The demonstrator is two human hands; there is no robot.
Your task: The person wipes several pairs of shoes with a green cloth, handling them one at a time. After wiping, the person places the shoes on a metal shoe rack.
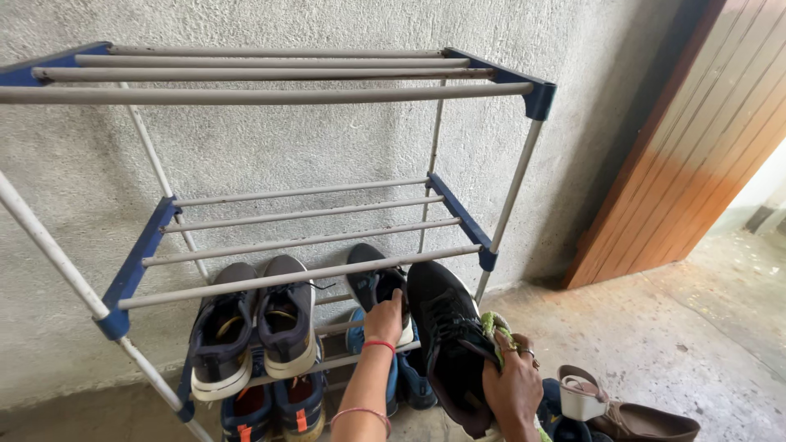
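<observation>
Clamped in the right hand (514,385) are a black sneaker (446,340), held by its heel end with the toe pointing up and away, and a bunched green cloth (496,326) pressed between the fingers and the shoe's side. Just left of that grip, the left hand (385,319) rests its fingers on a second black sneaker (372,286) lying on a lower tier of the shoe rack (483,241); whether those fingers close round it or only touch cannot be told. Farther left on the same tier sits a pair of grey sneakers (254,323), and beneath them a dark pair with orange marks (274,409). Right of the gripping hand, on the concrete floor (655,327), lies a brown heeled sandal (626,409). Beyond it stands a wooden door (696,139).
</observation>
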